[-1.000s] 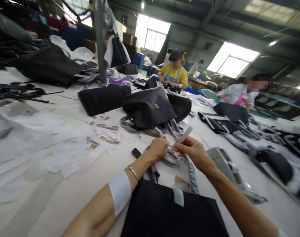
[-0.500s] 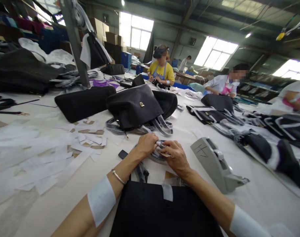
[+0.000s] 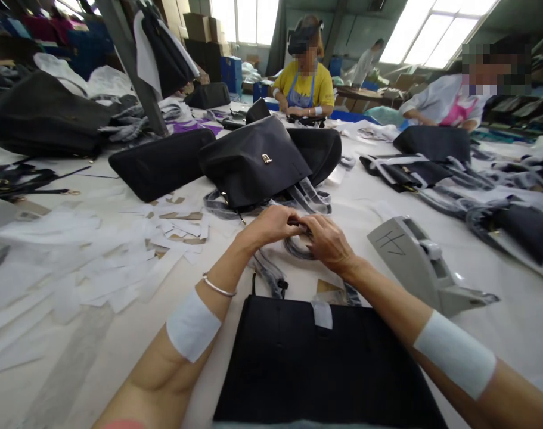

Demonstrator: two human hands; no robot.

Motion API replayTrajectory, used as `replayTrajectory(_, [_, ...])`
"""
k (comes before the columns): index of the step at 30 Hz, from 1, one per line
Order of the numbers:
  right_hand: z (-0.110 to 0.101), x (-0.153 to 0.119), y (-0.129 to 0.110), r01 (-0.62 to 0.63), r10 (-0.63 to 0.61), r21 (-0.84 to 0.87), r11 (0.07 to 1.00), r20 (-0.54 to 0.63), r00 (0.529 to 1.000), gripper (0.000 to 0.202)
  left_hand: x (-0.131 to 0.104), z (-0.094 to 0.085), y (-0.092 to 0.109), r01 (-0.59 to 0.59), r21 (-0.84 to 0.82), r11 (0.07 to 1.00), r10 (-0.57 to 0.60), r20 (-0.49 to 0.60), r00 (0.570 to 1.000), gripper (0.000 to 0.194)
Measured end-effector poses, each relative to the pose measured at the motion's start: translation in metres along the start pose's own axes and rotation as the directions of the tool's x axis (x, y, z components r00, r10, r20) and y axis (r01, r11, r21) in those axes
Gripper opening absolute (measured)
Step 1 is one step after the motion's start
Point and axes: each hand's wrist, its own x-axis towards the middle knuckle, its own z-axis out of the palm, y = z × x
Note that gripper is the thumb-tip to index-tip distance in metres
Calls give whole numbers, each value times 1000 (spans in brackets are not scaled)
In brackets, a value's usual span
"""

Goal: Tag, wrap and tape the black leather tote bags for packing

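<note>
A black bag [image 3: 325, 363] lies on the white table nearest me, with a pale tab at its top edge. Beyond that edge, my left hand [image 3: 273, 226] and my right hand [image 3: 327, 238] meet over a looped, plastic-wrapped strap [image 3: 295, 249]. The fingers of my left hand pinch a small dark piece, and my right fingers close on the strap beside it. Exactly which part each fingertip grips is partly hidden. Another wrapped strap [image 3: 271, 271] runs from the loop toward the bag.
A black bag with a gold clasp [image 3: 257, 161] stands ahead. To the right is a grey tape dispenser [image 3: 414, 262]; paper scraps [image 3: 96, 256] cover the left. Across the table, a person in yellow [image 3: 307, 89] and another in white [image 3: 445, 101] handle bags.
The view has tilted down and shifted left. My hands have drawn together, a small dark piece now shows between them, and the dark item near my left wrist is no longer seen.
</note>
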Motion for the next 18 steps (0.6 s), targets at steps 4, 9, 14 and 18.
replayTrajectory(4, [-2,1,4,27,-27,-2,1000,-149,988,23,3,-6,-7,78,-269,960,-99,-64,993,49])
replayTrajectory(9, [-2,-2,4,102,-105,-35,994,-120,987,18,6,9,-22,302,-227,926,-291,83,953,66])
replayTrajectory(14, [-3,-7,1,162,-166,-57,985,-85,982,19,6,21,-27,268,-376,887,-231,141,963,51])
replayTrajectory(18, [-3,-8,5,162,-169,-79,984,-90,982,16,15,27,-25,368,-574,732,-317,192,929,35])
